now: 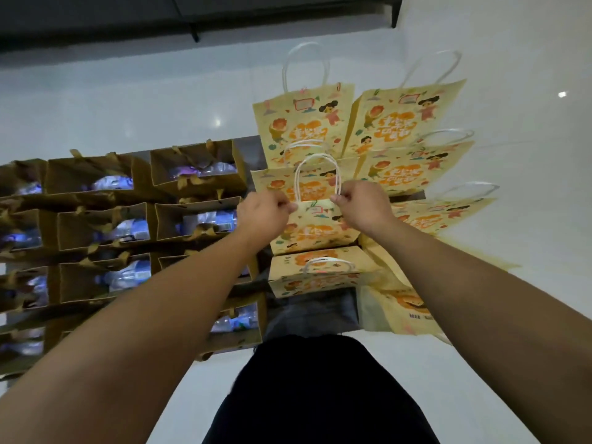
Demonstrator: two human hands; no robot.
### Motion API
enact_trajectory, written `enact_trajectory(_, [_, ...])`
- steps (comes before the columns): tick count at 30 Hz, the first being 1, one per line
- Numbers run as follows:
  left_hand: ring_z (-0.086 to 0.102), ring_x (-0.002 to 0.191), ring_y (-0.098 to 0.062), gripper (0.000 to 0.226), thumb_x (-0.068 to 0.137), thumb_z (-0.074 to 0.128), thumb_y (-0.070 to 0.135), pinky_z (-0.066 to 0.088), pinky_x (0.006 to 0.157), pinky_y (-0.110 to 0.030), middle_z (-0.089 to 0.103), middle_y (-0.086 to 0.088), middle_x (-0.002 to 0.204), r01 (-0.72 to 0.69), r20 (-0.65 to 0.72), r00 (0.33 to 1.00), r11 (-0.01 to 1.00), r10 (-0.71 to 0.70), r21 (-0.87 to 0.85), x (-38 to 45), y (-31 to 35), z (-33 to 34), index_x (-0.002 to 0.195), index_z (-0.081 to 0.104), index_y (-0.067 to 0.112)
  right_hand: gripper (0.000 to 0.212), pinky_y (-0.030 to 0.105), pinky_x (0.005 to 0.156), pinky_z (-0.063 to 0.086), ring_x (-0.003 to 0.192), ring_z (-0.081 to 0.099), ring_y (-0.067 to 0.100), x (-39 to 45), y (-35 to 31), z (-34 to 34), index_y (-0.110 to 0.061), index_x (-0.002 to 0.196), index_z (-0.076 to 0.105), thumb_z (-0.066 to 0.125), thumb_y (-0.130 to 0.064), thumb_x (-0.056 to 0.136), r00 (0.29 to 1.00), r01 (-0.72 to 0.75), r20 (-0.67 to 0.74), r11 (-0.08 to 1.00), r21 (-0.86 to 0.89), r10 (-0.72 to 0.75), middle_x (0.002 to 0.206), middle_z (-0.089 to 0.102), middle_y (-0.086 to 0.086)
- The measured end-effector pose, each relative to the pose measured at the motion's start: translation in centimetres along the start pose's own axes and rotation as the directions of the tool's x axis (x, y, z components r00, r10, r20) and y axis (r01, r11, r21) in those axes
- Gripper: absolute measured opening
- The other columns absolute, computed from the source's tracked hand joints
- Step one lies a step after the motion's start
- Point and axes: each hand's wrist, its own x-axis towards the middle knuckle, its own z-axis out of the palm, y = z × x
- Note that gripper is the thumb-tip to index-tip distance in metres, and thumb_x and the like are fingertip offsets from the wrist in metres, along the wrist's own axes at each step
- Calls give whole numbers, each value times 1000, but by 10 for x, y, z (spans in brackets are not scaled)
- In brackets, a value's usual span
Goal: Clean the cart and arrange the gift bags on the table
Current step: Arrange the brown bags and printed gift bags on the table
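White glossy floor [128, 107] fills most of the view, dark sofa base [192, 14] along the far edge. On the low table [253, 145], left block: brown paper bags [102, 225] in rows, open tops up, wrapped clear items inside. Right block: yellow printed gift bags [407, 120] in two columns, white handles pointing away from the person, some overlapping the next.

Both forearms reach forward over that right block. Held bag [315, 229] sits in the near-left column, directly ahead of the hands, long axis running away from the person, its handle loop [317, 177] rising between the fists. Left hand [266, 209] pinches the left top corner of that bag, fingers curled; right hand [362, 203] pinches the right top corner the same way. Hands about equally near, one each side of the loop.

Likely step: squaring this bag into its row. Cart not in view.
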Motion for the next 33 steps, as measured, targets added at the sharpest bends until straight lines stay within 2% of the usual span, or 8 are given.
enact_trajectory(3, [57, 88, -18, 26, 98, 59, 47, 42, 66, -31, 70, 0, 99, 44, 40, 998, 998, -43, -48, 6, 2, 0, 100, 74, 27, 18, 25, 52, 39, 64, 61, 12, 7, -2, -4, -27, 86, 61, 59, -36, 101, 1000, -2, 2, 998, 59, 2, 74, 62, -8])
enact_trajectory(5, [62, 92, -20, 19, 95, 61, 39, 49, 70, -33, 72, 0, 97, 98, 71, 994, 968, -84, -231, 6, 0, -2, 85, 73, 28, 10, 15, 46, 41, 64, 61, 8, 9, 2, -6, -26, 88, 66, 68, -32, 96, 1000, -25, 5, 942, 336, 25, 81, 66, -7])
enact_trajectory(9, [64, 86, -19, 18, 91, 57, 22, 55, 79, -40, 72, 2, 88, 74, -103, 987, 910, -126, -408, -4, -5, -16, 87, 74, 25, 7, 34, 82, 57, 86, 68, 12, 11, 15, -20, -15, 91, 76, 74, -10, 87, 986, 9, -131, 745, 667, 106, 91, 74, -1])
enact_trajectory(12, [56, 108, -25, 28, 93, 59, 25, 45, 92, -39, 66, -3, 113, -79, -380, 924, 992, 38, -94, 3, -10, -21, 118, 68, 18, 21, 38, 94, 54, 85, 66, 12, 25, 19, -30, -19, 111, 75, 66, -19, 92, 956, 102, -291, 910, 401, 21, 108, 73, -5])
enact_trajectory(16, [46, 127, -27, 44, 94, 60, 37, 36, 105, -46, 59, -2, 134, -179, -325, 918, 969, 227, 172, 27, 1, -19, 136, 60, 24, 45, 37, 99, 47, 116, 63, 23, 51, 8, -26, -24, 135, 63, 65, -44, 94, 953, 225, -217, 974, 38, -212, 126, 69, 3])
enact_trajectory(22, [48, 122, -28, 41, 99, 55, 38, 37, 95, -44, 61, -3, 132, -102, -386, 912, 988, 138, 112, 50, 22, -19, 138, 57, 23, 33, 36, 63, 55, 66, 67, 23, 81, -7, -11, -23, 122, 55, 59, -47, 99, 961, 135, -263, 976, 169, -87, 70, 68, 0])
enact_trajectory(27, [59, 108, -29, 41, 102, 49, 39, 45, 91, -47, 70, -3, 115, -30, -399, 917, 999, 19, -21, 66, 34, -24, 141, 48, 27, 20, 42, 58, 58, 66, 70, 23, 93, -9, -9, -27, 112, 53, 56, -42, 100, 945, 148, -324, 930, 337, -33, 68, 69, 1])
enact_trajectory(33, [55, 92, -24, 32, 103, 46, 41, 41, 79, -39, 66, -1, 90, -52, -522, 853, 993, -8, -101, 67, 36, -36, 114, 69, 21, 20, 44, 59, 57, 59, 70, 19, 95, -16, -24, -23, 115, 58, 52, -38, 102, 918, 203, -395, 887, 415, -25, 60, 66, 2])
